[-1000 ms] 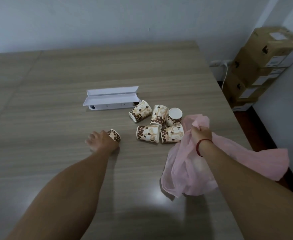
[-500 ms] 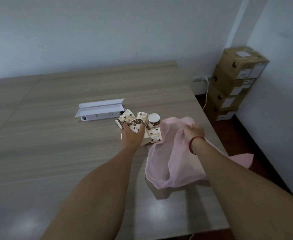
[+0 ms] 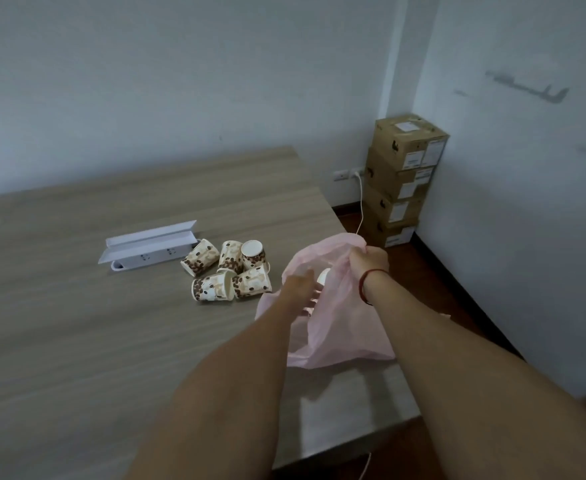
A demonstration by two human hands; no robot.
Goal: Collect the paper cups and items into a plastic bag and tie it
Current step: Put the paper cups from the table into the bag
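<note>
The right grip [image 3: 367, 263] clamps the plastic bag [image 3: 340, 334] open so the left grip [image 3: 298, 289], whose closure I cannot tell, can drop a paper cup [image 3: 324, 276] inside.

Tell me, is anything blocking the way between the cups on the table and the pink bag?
Nothing visible. The five cups lie on the table just beside the bag, whose mouth the right hand holds open. Only the left hand is at the opening.

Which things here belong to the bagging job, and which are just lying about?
Job: pink plastic bag, its rim gripped by the right hand; left hand at its mouth; five paper cups lying on the table.

Lying about: stacked cardboard boxes, wall socket, probably the white power strip.
</note>
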